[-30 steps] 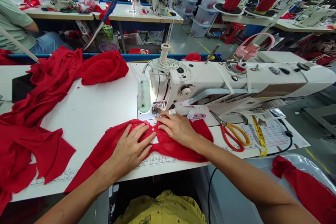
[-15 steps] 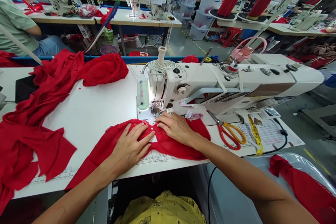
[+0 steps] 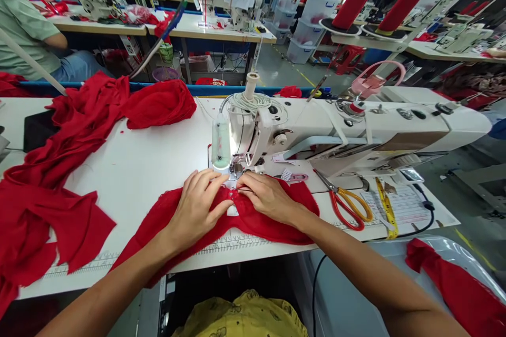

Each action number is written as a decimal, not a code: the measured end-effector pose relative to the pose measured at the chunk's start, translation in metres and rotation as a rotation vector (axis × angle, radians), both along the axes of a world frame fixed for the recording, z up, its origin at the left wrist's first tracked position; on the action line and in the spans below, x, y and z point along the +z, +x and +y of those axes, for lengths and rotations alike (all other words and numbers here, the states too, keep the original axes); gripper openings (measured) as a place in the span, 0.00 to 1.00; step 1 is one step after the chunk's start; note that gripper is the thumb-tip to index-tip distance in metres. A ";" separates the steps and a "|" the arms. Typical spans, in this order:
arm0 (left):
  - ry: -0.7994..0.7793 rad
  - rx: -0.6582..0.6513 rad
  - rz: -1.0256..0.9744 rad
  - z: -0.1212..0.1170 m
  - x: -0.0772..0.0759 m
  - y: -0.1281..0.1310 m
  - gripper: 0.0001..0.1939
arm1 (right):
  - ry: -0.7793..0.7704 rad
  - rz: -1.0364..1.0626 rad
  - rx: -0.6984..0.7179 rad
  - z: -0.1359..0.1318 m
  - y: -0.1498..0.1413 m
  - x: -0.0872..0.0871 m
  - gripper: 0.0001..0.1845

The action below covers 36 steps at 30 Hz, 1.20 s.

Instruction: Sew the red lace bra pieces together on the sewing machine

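A red bra (image 3: 261, 224) with lace along its upper edge lies on the white machine table, its narrow middle just in front of the presser foot (image 3: 236, 169). My left hand (image 3: 200, 202) rests on the left cup, fingers stretched out and thumb pointing at the middle. On the right cup, my right hand (image 3: 263, 195) has its fingers bent and pressed together at the lace near the middle. A thin dark sliver shows by those fingertips; its kind I cannot make out. The white sewing machine (image 3: 316, 121) stands behind both hands. The needle tip is hidden.
Scissors (image 3: 348, 202) with orange and red handles lie at right, beside a yellow tape measure (image 3: 387, 208). Red fabric (image 3: 79, 142) is heaped at left. A grey plastic bin (image 3: 356, 274) stands at lower right. Another person (image 3: 27, 37) sits at far left.
My left hand has moved forward toward the presser foot, its fingers closer together. The bra's left side has shifted slightly right and forward. My right hand stays near the middle, fingers more bent.
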<state>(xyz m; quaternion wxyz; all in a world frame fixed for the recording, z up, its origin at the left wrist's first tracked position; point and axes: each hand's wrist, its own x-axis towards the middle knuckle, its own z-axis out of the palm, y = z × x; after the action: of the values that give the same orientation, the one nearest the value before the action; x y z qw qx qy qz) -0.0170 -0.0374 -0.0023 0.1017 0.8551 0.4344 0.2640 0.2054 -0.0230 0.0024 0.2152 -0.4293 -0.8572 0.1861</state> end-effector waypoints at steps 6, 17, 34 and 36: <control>-0.566 0.001 -0.187 0.026 0.011 0.015 0.09 | -0.182 0.204 -0.094 -0.001 0.002 0.010 0.13; -0.663 0.001 -0.260 0.028 0.006 0.014 0.12 | -0.224 0.355 -0.154 0.004 0.000 -0.001 0.13; -0.731 0.037 -0.587 0.026 0.001 0.012 0.16 | -0.175 0.354 -0.136 0.000 0.001 -0.005 0.14; -0.710 0.043 -0.551 0.026 0.004 0.011 0.15 | -0.172 0.373 -0.132 0.001 0.001 -0.005 0.14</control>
<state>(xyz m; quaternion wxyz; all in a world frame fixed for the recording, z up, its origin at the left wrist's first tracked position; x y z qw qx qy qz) -0.0059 -0.0117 0.0020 0.4954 0.6558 0.4723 0.3184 0.2063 -0.0222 -0.0024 0.3444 -0.4592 -0.7536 0.3204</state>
